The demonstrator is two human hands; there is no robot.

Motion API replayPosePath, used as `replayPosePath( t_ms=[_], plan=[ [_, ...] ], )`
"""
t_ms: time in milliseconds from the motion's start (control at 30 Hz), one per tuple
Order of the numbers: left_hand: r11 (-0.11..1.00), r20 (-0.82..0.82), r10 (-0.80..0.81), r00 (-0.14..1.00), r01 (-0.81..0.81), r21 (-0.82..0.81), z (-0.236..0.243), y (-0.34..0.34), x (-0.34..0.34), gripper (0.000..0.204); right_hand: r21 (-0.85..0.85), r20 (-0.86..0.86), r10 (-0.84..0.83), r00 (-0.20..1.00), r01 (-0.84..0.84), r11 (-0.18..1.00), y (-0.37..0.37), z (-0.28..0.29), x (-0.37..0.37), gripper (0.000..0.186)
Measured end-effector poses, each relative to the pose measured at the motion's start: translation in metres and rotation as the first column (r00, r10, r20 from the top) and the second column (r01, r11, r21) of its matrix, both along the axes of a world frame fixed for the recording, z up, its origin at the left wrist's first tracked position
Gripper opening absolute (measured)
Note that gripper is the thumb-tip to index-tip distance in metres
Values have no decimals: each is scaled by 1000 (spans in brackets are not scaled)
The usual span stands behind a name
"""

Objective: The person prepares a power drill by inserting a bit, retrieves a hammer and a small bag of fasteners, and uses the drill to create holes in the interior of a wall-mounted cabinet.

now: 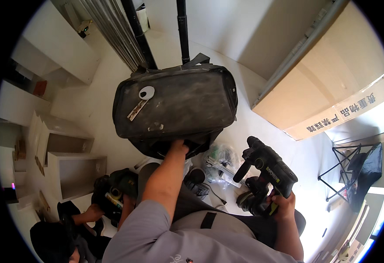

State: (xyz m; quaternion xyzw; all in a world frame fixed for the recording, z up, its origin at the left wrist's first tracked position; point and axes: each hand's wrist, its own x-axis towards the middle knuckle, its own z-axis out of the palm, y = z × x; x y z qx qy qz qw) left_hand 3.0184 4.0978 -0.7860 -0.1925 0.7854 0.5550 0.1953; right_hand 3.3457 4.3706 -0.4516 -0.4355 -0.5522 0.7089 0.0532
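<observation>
My left hand reaches into the front opening of a large dusty black tool bag, its fingers hidden inside. On the bag's top lie a small white disc and a narrow worn strip. My right hand grips a black cordless rotary hammer drill with a side handle, held at the right. Another black power tool is beside its lower end. Below the bag lies a clear plastic bundle.
A co-worker crouches lower left, hands on a dark bag. Pale box units stand left, a large cardboard panel right. A folding stool sits at right; upright poles stand behind the bag.
</observation>
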Motion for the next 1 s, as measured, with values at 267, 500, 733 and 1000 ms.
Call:
replayPosePath(
  t_ms=[267,500,733,1000],
  plan=[
    [547,493,436,753,-657,519,27,35,-44,20,-45,32,-28,999,29,999,3,-8,15,43],
    [389,577,453,680,-733,559,34,31,-44,20,-24,49,-8,999,9,1000,6,-6,11,41],
    [295,617,447,648,-758,582,47,27,-27,19,-9,11,97,995,-97,995,5,4,-8,36],
    [269,652,417,633,-771,577,53,-4,15,19,-10,26,131,991,-131,991,5,5,-17,43]
  ],
)
